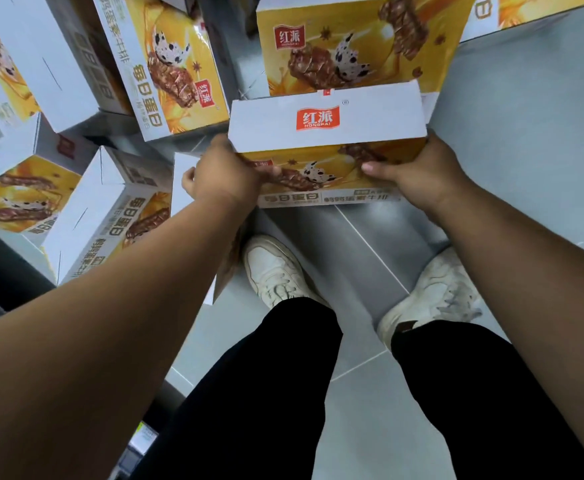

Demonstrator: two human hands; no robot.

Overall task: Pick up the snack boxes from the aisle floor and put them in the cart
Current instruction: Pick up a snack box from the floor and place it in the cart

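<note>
I hold a white and yellow snack box with a red logo between both hands, just above the grey floor in front of my feet. My left hand grips its left end, thumb across the yellow front face. My right hand grips its right end, thumb pressed on the front. Several more snack boxes lie scattered on the floor: one behind the held box, one at the upper middle, one lower left, one far left. No cart is in view.
My two white shoes stand on the grey tiled floor below the held box. A dark shelf base runs along the left edge. Open floor lies to the right.
</note>
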